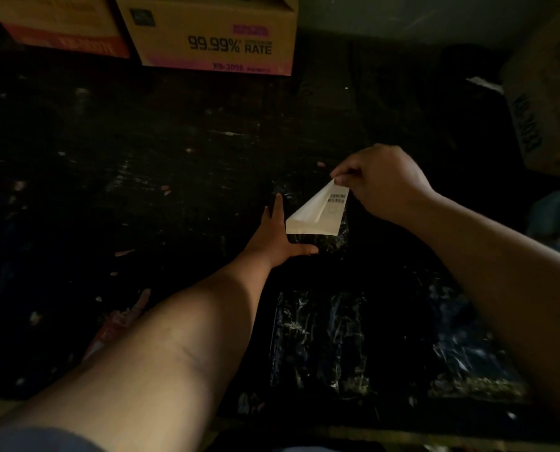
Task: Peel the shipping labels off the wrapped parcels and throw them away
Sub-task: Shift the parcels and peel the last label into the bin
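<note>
Right hand (379, 184) grip: thumb and fingertips pinching the top corner of the white paper shipping label with barcodes (317, 212), corner lifted up off the parcel, label folded over into a cone-like flap. Its lower edge is still stuck along the top of the small parcel wrapped in black shiny plastic (332, 243), which sits near centre of view, on the dark scuffed bench (141, 158).

Left hand (280, 234) grip: fingers straight and spread, thumb stretched out along the parcel's near edge, index pointing to 12 o'clock along its left side. The hand braces the parcel flat against the bench and curls round nothing.

At 6 o'clock from the held parcel, nearer the person, lies a larger flat parcel in crinkled black plastic wrap (317, 337); another black-wrapped bundle (467, 360) at about 4 o'clock, partly behind the right forearm. No label visible on either.

Bench surface speckled with small pale scraps; a reddish-orange wrapper scrap (115, 324) at 8 o'clock beside the left forearm.

At 11 o'clock, at the bench's far edge, a tan cardboard box printed "99.99% RATE" (213, 34); touching its left side, a second brown cardboard box with an orange band (56, 24). At 2 o'clock, a third cardboard box with dark lettering (546, 102), tilted. Scene very dim; the far right is too dark to tell.
</note>
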Motion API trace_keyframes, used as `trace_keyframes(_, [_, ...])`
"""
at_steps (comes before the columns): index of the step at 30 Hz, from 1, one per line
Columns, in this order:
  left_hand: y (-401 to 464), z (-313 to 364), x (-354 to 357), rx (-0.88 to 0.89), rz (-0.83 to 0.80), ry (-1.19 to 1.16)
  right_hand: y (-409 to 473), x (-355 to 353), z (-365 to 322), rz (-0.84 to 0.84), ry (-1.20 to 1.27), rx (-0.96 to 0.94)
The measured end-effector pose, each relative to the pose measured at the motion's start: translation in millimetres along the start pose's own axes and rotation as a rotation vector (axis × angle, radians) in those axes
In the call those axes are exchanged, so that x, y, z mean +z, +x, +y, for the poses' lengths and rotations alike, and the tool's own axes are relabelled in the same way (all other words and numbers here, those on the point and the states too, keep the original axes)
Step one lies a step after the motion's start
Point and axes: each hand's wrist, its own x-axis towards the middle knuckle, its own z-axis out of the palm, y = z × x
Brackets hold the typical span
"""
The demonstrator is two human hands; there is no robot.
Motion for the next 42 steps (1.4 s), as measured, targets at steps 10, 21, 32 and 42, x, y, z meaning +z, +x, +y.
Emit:
trace_keyframes(10, [-1.2,-2.5,1.2,0.015,0.035,0.033,8.3,-32.9,2.2,0.200,0.106,0.059])
trace_keyframes(21, [-6.7,12.7,1.9,-0.068,0.026,0.142,3.7,-128.4,-14.0,0.292,-0.141,-0.126])
trace_keyframes(32, [-16.7,48.2,-8.5,-0.122,0.000,0.427,-22.1,-155.1,31.2,0.154,-0.324,-0.050])
trace_keyframes(42, [-33.3,171.9,36.1,0.321,0.094,0.475,-124.5,-238.2,141.7,0.061,-0.761,-0.002])
